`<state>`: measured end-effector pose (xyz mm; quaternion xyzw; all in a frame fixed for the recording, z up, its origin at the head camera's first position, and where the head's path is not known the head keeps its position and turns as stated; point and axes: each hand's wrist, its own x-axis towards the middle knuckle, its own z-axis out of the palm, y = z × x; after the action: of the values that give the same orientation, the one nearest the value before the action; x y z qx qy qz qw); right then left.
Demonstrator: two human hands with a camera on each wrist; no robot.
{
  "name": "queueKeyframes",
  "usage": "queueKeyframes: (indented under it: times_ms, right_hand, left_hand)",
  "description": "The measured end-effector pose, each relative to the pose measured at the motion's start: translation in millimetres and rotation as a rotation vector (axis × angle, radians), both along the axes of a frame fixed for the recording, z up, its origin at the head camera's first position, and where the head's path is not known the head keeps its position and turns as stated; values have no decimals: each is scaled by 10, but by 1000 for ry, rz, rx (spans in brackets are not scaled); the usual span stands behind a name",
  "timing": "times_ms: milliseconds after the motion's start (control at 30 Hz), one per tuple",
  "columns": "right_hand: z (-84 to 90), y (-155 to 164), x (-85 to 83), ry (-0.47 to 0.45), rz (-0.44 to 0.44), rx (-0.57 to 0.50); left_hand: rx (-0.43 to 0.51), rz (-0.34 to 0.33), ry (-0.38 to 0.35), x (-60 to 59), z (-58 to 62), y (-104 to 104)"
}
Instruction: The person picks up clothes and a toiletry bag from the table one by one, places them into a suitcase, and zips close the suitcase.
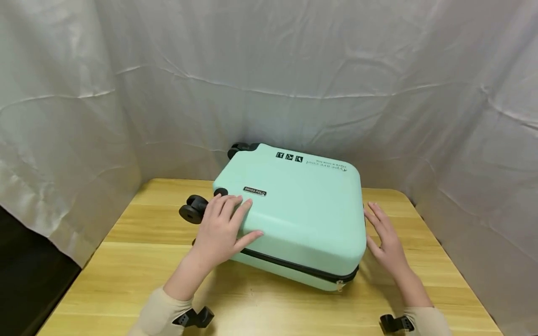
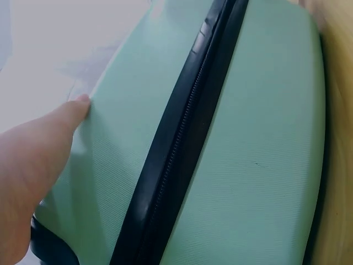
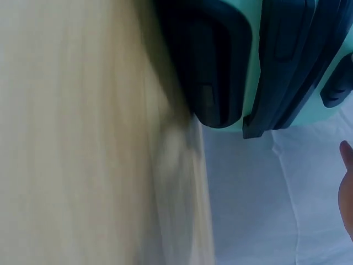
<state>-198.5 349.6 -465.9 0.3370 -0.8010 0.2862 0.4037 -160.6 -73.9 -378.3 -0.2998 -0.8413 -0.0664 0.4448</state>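
A mint-green hard-shell suitcase [image 1: 302,210] lies flat on the table, its black wheels [image 1: 192,209] pointing left. My left hand [image 1: 219,226] rests on its near left corner, fingers spread over the top and thumb along the near edge. Beside the suitcase's right end is my right hand [image 1: 388,242], fingers fairly straight with the tips close against that side. A black zipper band [image 2: 182,127] runs along the near side in the left wrist view. The right wrist view shows black handle fittings [image 3: 215,72] on the end and part of the right hand [image 3: 347,193].
The wooden table [image 1: 138,275] extends around the suitcase on the near side, left and right. Pale grey fabric [image 1: 269,74] hangs behind and at both sides, close to the suitcase's far edge. A dark area [image 1: 29,270] shows below the fabric at the lower left.
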Motion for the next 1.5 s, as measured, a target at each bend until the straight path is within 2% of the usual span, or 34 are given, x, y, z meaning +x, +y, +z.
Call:
queueKeyframes:
  times_ms: [233,367,600,733,933,1067,1167,1233,1400,1500]
  right_hand:
    - [-41,11,-134,-62,-6,-66]
    - [-32,19,-192,-112,-38,-59]
    - [64,62,-301,-63,-162,44]
    - [111,73,-324,-69,-254,84]
    - [137,82,-300,-72,-349,53]
    - [151,105,-299,-44,-363,45]
    - [151,102,-311,-32,-355,31]
    - [153,103,-310,-29,-347,25]
    - [158,144,-238,-54,-333,21]
    - [164,181,-166,-72,-317,27]
  left_hand:
    - [-57,29,12,-29,7,104]
    - [-78,63,-17,-27,-6,155]
    - [-51,123,-9,-31,-6,317]
    - [-26,155,4,-38,1,407]
    - [-15,195,-13,-22,7,549]
    - [-6,204,-2,-19,-8,603]
    - [-24,186,15,-40,-21,567]
    - [-45,144,6,-55,0,507]
    - [-56,-24,-108,-55,118,278]
    - [-48,-71,-162,-42,181,146]
